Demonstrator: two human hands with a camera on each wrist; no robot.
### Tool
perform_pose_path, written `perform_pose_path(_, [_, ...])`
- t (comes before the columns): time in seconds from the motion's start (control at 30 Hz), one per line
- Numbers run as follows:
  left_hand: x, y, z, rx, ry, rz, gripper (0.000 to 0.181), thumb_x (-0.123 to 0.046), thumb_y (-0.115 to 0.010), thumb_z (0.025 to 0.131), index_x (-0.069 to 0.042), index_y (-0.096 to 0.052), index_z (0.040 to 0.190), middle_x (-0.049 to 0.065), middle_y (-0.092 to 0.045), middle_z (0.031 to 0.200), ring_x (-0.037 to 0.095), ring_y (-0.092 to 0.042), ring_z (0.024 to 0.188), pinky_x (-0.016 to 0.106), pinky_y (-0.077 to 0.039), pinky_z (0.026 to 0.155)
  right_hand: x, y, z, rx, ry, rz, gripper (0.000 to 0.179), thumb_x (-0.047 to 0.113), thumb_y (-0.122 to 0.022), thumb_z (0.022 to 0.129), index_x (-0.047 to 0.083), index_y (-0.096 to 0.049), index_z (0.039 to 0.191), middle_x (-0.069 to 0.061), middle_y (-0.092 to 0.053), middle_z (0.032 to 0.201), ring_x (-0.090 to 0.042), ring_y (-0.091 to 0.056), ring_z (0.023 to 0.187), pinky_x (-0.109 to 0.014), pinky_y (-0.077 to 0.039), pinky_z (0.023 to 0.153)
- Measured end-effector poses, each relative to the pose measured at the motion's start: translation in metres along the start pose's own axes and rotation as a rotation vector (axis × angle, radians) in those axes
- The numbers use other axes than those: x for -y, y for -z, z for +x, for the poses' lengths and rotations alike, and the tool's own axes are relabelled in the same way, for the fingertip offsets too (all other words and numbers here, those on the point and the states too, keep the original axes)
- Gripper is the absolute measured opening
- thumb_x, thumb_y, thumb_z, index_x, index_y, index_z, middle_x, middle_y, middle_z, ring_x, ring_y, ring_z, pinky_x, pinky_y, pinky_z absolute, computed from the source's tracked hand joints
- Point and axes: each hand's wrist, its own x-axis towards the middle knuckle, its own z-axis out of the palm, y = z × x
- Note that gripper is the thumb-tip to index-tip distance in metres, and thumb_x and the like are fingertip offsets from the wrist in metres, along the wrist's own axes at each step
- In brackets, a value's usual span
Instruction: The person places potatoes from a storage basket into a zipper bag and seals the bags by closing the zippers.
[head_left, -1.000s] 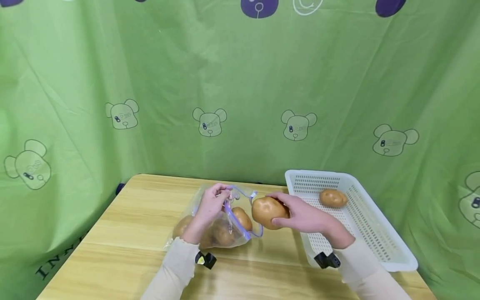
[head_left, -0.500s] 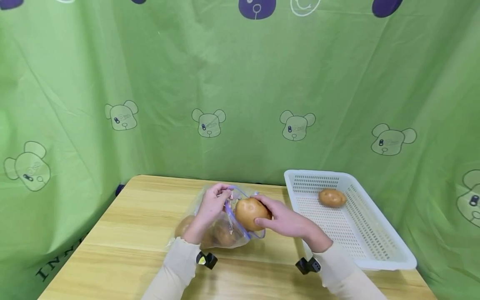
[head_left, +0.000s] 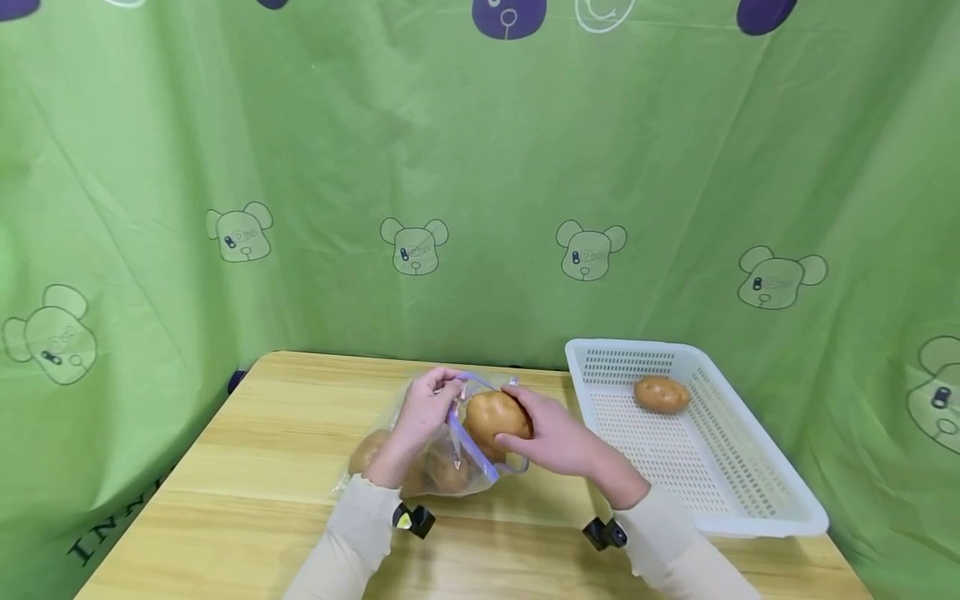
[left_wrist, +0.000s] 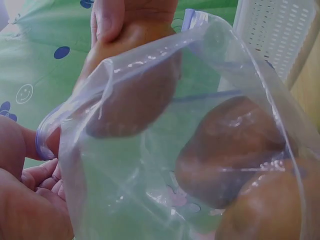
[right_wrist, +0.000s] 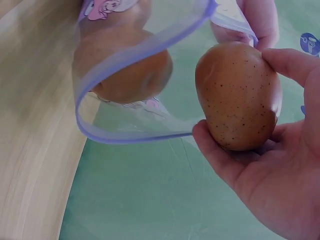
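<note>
Currently, potato (head_left: 493, 421) between thumb (head_left: 516, 443) and fingers (head_left: 523, 398) of right grip (head_left: 558, 435), bag rim (head_left: 476, 452) in left grip (head_left: 423, 408).

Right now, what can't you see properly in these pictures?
Head view: parts of the bagged potatoes, behind the left forearm, so their count is unclear.
Left wrist view: much of the right grip and basket, past the top edge.
Right wrist view: much of the left grip, past the top edge.

Left fingers (head_left: 438, 380) pinched, right fingers (head_left: 527, 401) curved
</note>
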Motion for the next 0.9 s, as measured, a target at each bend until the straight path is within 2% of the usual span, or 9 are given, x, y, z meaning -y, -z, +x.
perform_pose_path(0.27, [-0.001, 0.000, 0.001, -0.013, 0.003, 0.021, 0.021, -0.005, -0.053, 0.094, 0.008, -0.061, 0.108, 0.008, -0.059, 0.076, 0.007, -0.046, 0.054, 0.015, -0.039, 0.043, 0.001, -0.013, 0.005, -0.055, -0.027, -0.024, 0.070, 0.032, -0.081, 0.073, 0.006, -0.048, 0.128, -0.008, -0.061, 0.111, -0.018, -0.060, 0.093, -0.034, -0.052, 0.077])
perform_pose_path(0.4, [-0.003, 0.000, 0.000, 0.006, 0.011, 0.004, 0.022, -0.003, -0.052, 0.094, 0.011, -0.060, 0.109, 0.011, -0.059, 0.077, 0.007, -0.047, 0.053, 0.016, -0.040, 0.043, -0.001, -0.019, 0.007, -0.067, 0.013, -0.017, 0.063, 0.031, -0.085, 0.068, 0.010, -0.049, 0.116, -0.004, -0.061, 0.101, -0.013, -0.060, 0.085, -0.028, -0.052, 0.071])
perform_pose_path(0.5, [-0.012, 0.000, -0.004, 0.020, 0.006, 0.014, 0.021, -0.001, -0.050, 0.094, 0.012, -0.059, 0.108, 0.014, -0.059, 0.078, 0.007, -0.046, 0.054, 0.016, -0.040, 0.044, -0.003, -0.023, 0.008, -0.079, 0.063, -0.021, 0.061, 0.031, -0.087, 0.066, 0.010, -0.051, 0.111, -0.002, -0.060, 0.098, -0.012, -0.059, 0.084, -0.026, -0.052, 0.069])
perform_pose_path(0.7, [-0.031, -0.002, -0.014, 0.019, -0.004, 0.034, 0.021, 0.002, -0.049, 0.093, 0.014, -0.058, 0.107, 0.027, -0.058, 0.085, 0.008, -0.047, 0.057, 0.014, -0.042, 0.048, -0.008, -0.025, 0.009, -0.111, 0.166, -0.022, 0.062, 0.033, -0.084, 0.069, 0.009, -0.056, 0.119, -0.004, -0.059, 0.108, -0.015, -0.058, 0.090, -0.029, -0.053, 0.074])
perform_pose_path(0.8, [-0.033, -0.003, -0.015, 0.014, -0.010, 0.035, 0.021, 0.002, -0.049, 0.093, 0.015, -0.058, 0.107, 0.032, -0.057, 0.089, 0.008, -0.048, 0.060, 0.014, -0.043, 0.050, -0.008, -0.026, 0.008, -0.105, 0.182, -0.015, 0.060, 0.034, -0.080, 0.074, 0.010, -0.057, 0.124, -0.006, -0.057, 0.111, -0.016, -0.058, 0.091, -0.028, -0.053, 0.074])
perform_pose_path(0.9, [-0.033, -0.004, -0.015, 0.010, -0.021, 0.039, 0.021, 0.002, -0.049, 0.093, 0.015, -0.058, 0.107, 0.030, -0.058, 0.088, 0.009, -0.051, 0.064, 0.014, -0.045, 0.054, -0.009, -0.028, 0.008, -0.096, 0.166, -0.010, 0.059, 0.036, -0.078, 0.076, 0.009, -0.056, 0.123, -0.006, -0.056, 0.110, -0.015, -0.058, 0.090, -0.027, -0.053, 0.074])
